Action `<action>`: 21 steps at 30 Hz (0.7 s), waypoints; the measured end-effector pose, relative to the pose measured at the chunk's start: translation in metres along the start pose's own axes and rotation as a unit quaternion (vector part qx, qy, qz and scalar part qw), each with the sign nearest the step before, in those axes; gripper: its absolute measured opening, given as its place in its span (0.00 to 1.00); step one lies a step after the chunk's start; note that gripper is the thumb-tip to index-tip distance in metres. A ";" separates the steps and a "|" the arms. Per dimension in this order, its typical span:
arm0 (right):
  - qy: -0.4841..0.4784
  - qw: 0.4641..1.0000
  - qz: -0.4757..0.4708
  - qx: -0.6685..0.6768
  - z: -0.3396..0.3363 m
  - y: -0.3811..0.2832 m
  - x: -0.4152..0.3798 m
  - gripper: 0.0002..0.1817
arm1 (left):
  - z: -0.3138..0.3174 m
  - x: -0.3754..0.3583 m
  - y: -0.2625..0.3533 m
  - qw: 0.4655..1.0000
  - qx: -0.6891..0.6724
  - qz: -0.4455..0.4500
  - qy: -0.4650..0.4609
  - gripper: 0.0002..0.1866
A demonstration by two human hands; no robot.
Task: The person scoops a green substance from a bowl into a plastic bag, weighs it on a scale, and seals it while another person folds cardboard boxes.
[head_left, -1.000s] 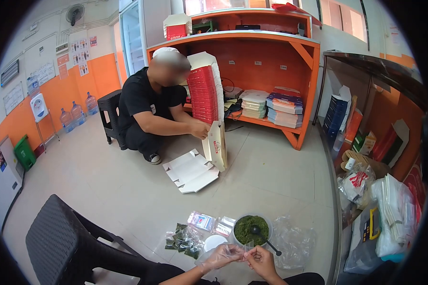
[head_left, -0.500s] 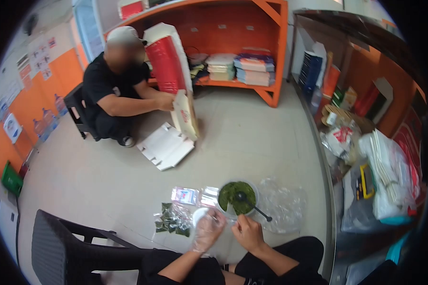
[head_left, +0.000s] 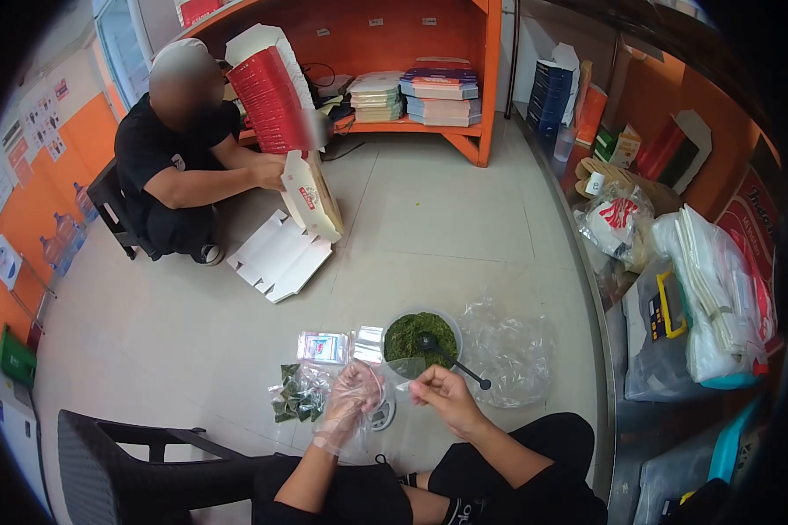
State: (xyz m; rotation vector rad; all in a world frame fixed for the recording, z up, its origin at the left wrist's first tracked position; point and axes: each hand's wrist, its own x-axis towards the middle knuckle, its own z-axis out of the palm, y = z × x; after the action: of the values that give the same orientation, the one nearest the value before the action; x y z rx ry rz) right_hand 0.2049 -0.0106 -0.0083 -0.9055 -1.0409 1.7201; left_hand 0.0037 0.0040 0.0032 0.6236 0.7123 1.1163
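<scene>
My left hand [head_left: 355, 389], in a clear plastic glove, is closed with its fingers curled on a small clear plastic bag [head_left: 401, 369]. My right hand [head_left: 447, 398], bare, pinches the other side of that bag. Just beyond them stands a white tub [head_left: 458, 337] of chopped green leaves [head_left: 403, 337], a black scoop [head_left: 453, 356] lying in it with its handle over the rim. Partly hidden under my left hand is a white round object [head_left: 382, 418]. To its left lie several small clear bags of green leaves [head_left: 296, 401].
Packs of clear bags [head_left: 324, 347] and a crumpled large clear bag [head_left: 510, 354] flank the tub. Ahead, a seated person [head_left: 179, 162] handles flattened cardboard boxes [head_left: 311, 197]. A black chair [head_left: 105, 464] is at left; a metal shelf with bags and bins [head_left: 665, 332] at right.
My hands have moved slightly apart, stretching the clear bag between them, and my left hand has shifted left. The view has tilted down a little. The other person still holds the boxes.
</scene>
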 end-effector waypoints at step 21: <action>0.196 0.866 -0.222 -0.403 0.038 -0.009 -0.001 0.11 | 0.021 -0.018 -0.016 0.864 0.450 0.201 0.102 0.04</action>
State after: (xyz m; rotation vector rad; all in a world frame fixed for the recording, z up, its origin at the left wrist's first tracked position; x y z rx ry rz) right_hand 0.1739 -0.0195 0.0145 -1.3237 -1.5559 0.6371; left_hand 0.0242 -0.0203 0.0084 1.5190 1.3507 1.2068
